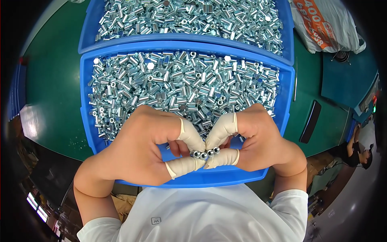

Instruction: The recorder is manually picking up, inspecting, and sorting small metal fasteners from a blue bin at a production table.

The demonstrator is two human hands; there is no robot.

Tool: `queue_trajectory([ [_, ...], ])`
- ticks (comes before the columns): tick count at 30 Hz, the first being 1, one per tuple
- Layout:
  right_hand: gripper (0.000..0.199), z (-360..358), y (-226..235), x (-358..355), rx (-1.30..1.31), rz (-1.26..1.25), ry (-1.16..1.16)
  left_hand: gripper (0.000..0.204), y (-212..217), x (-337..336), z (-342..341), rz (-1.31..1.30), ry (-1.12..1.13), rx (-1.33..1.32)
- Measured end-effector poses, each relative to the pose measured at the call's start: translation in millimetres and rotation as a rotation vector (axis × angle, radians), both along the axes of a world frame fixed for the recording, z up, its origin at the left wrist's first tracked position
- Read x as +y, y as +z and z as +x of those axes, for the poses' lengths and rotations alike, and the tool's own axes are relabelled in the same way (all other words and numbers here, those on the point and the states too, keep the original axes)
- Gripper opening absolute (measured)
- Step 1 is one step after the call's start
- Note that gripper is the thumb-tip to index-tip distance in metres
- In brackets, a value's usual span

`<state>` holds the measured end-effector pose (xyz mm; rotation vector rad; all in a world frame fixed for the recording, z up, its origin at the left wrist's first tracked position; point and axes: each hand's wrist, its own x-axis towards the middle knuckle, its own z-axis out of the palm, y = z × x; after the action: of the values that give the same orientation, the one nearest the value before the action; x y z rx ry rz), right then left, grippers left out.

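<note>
Several short, shiny metal sleeves (204, 155) sit in a row at my fingertips, their round holes facing me. My left hand (141, 139) pinches the left end of the row between thumb and index finger. The right end is pinched the same way by my right hand (258, 139). Pale finger cots cover both thumbs and index fingers, and the fingertips of the two hands meet. Both hands are over the near edge of a blue bin (86, 117), which holds a heap of loose metal sleeves (181, 84), some showing hexagonal ends. My other fingers are partly hidden.
A second blue bin (90, 30) of the same sleeves adjoins the far side. On the green table (54, 88) to the right lie a black phone-like object (310, 122) and a thin rod (295, 78). A white plastic sack (322, 26) stands far right. Another person (356, 153) is beyond the table.
</note>
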<state>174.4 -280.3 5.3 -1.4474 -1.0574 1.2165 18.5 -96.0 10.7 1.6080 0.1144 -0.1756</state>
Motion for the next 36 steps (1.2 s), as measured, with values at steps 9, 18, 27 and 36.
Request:
queue_trajectory([
  [9,0.027,-0.8,-2.8,-2.3,0.010,0.012,-0.018,0.020,-5.6,-1.9,-1.5,-0.057,0.051,0.014],
  [18,0.027,1.1,-4.0,-1.3,0.039,-0.003,-0.048,0.021,-8.7,-0.5,-0.4,-0.046,0.053,0.015],
  [27,0.025,-0.9,-4.4,-2.4,0.025,0.011,-0.097,0.023,-9.5,-3.3,-0.9,0.021,0.088,-0.022],
  [36,0.023,-1.5,-6.7,-1.3,0.016,0.068,-0.145,0.017,-9.0,-8.3,0.1,0.084,0.175,-0.014],
])
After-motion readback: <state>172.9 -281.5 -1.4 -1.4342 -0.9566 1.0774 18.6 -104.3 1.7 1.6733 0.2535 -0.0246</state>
